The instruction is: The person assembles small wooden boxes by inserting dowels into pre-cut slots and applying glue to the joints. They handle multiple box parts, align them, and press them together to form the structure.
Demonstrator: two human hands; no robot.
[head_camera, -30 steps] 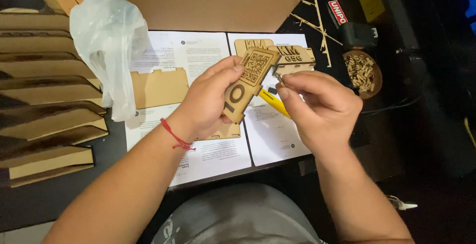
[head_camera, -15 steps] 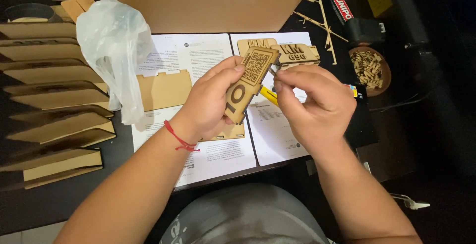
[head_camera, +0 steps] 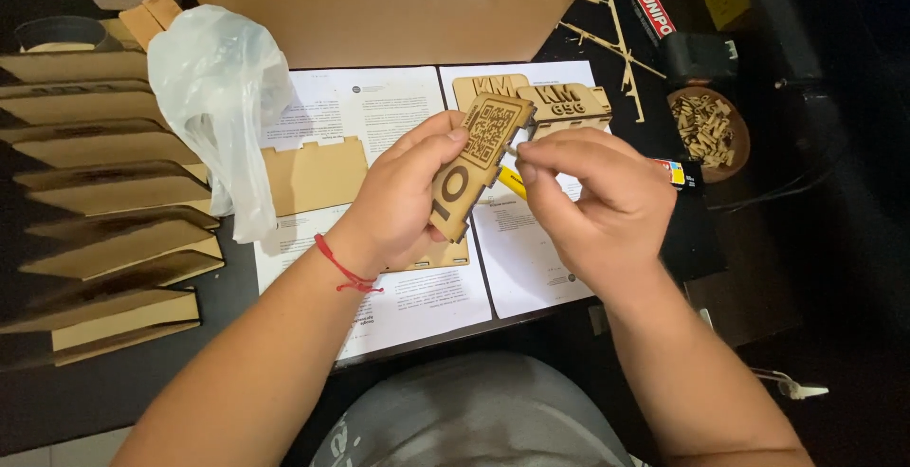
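The left hand (head_camera: 408,197) grips a laser-cut wooden plaque (head_camera: 479,159) by its lower end, tilted toward one o'clock, above the printed sheets (head_camera: 417,287) at the middle of the table. The right hand (head_camera: 592,201) is pinched shut at the plaque's right edge, thumb and forefinger closed on something too small to make out, maybe a sliver; a yellow tool (head_camera: 513,183) shows just under it. It looks like the picking-clean stage, working loose bits out of the cut pattern, and the next move would call for a fine, steady pull away toward three o'clock without twisting the thin wood. Room is tight at twelve o'clock, where a cardboard box (head_camera: 379,12) stands, and at nine, where stacked panels (head_camera: 104,230) and a plastic bag (head_camera: 223,97) crowd in. A bowl (head_camera: 706,130) of scraps sits at two o'clock.
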